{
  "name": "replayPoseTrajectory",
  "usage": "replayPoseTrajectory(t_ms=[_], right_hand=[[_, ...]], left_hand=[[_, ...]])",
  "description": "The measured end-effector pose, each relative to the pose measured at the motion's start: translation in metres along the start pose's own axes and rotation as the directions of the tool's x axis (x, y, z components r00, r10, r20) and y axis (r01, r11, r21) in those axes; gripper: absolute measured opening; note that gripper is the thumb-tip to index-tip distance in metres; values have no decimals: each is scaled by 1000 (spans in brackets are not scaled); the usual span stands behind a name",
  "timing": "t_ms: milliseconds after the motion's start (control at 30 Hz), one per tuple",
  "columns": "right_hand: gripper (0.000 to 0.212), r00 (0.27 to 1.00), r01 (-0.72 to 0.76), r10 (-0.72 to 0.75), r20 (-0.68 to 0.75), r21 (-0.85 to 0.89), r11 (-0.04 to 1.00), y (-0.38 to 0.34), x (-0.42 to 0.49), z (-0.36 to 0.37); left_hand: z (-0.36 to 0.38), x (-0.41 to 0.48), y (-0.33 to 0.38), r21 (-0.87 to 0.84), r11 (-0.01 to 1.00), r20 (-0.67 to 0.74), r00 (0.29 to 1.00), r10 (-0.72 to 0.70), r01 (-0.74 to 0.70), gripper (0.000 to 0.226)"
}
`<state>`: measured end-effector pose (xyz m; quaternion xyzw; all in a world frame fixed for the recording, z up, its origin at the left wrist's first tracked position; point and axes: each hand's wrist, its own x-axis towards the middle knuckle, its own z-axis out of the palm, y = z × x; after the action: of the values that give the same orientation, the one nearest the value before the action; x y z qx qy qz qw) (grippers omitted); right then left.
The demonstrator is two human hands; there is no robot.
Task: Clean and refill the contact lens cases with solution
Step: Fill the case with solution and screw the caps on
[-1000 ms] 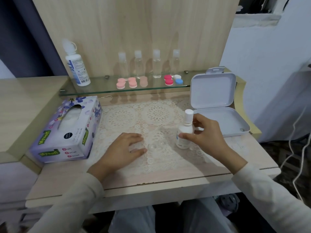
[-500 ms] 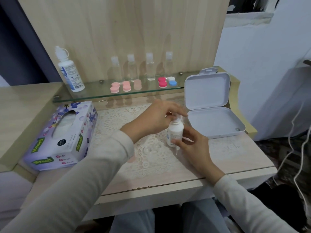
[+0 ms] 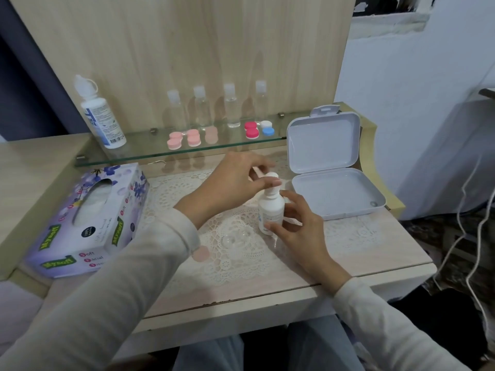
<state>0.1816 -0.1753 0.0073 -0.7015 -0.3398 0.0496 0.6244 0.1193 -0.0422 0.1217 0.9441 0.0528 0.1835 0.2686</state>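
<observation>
A small white solution bottle stands upright on the lace mat. My right hand grips its body from the right. My left hand reaches across from the left and pinches the bottle's white cap. A clear open lens case lies on the mat just left of the bottle, with a pink cap beside my left sleeve. On the glass shelf sit pink lens cases, a red case and a white-and-blue case.
A tissue box stands at the left. An open white plastic box sits at the right. On the shelf are a large solution bottle and several small clear bottles. White cables hang at the far right.
My left hand left the lens case on the mat and reached over to the bottle's cap. My right hand kept hold of the bottle, which stayed upright.
</observation>
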Motion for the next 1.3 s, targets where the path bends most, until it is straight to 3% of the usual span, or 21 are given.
replayPoseTrajectory(t_ms=[100, 167, 300, 567, 700, 834, 1034, 1167, 1300], right_hand=[[61, 1000, 8, -8, -5, -8, 1000, 1, 1, 0], [62, 1000, 14, -14, -8, -19, 1000, 2, 1, 0], [60, 1000, 9, -9, -1, -10, 1000, 3, 1, 0], [65, 1000, 28, -28, -3, -34, 999, 2, 0, 0], [65, 1000, 24, -24, -5, -36, 999, 2, 0, 0], [62, 1000, 5, -5, 4, -22, 1000, 3, 1, 0], [66, 999, -39, 40, 26, -36, 999, 2, 2, 0], [53, 999, -30, 33, 24, -90, 995, 2, 3, 1], [46, 998, -42, 44, 38, -55, 998, -4, 1, -2]], left_hand=[[-1, -1, 2, -34, 997, 89, 994, 68, -65, 35], [0, 0, 2, 15, 998, 95, 993, 67, -69, 26], [3, 3, 2, 67, 998, -20, 1000, 15, -14, 14], [1, -1, 2, -59, 998, -255, 967, -29, 15, 18], [-8, -13, -5, -83, 996, -258, 965, -46, 25, 19], [0, -47, -39, -65, 986, -223, 961, -165, 155, 28], [11, -103, -94, -81, 901, -192, 881, -433, 425, 21], [12, -114, -108, -69, 906, -241, 874, -422, 418, 24], [17, -113, -98, 12, 947, -359, 886, -295, 320, 30]])
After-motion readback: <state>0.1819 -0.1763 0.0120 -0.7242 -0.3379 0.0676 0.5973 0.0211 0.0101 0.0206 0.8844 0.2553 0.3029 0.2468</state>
